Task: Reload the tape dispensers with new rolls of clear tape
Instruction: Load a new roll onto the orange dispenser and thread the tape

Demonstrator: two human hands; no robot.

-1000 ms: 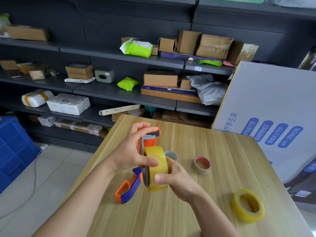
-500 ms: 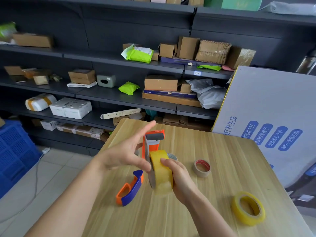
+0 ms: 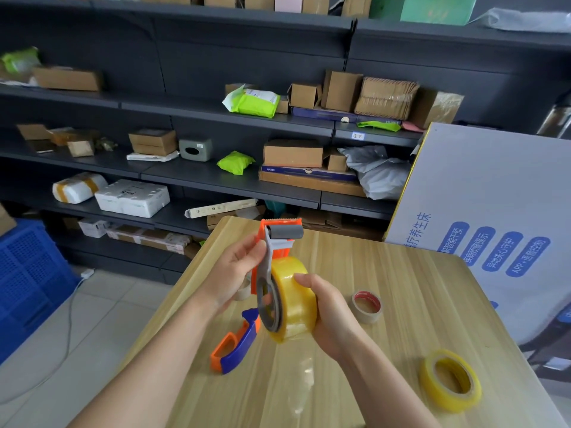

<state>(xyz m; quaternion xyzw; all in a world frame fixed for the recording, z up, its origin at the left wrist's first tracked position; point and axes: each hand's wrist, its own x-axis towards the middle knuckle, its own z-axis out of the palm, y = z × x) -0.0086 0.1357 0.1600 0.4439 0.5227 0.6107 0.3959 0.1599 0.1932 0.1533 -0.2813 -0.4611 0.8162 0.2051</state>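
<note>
while right fingers (image 3: 306,278) curl round roll (image 3: 295,304), left fingers (image 3: 247,253) pinch dispenser (image 3: 283,232)

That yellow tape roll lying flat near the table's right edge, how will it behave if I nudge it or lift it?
The loose tape roll lies flat on the wooden table, so a nudge would probably slide it, not roll it. Its open core should give fingers an easy hook. The glossy outer wrap may be slightly slippery.
</note>
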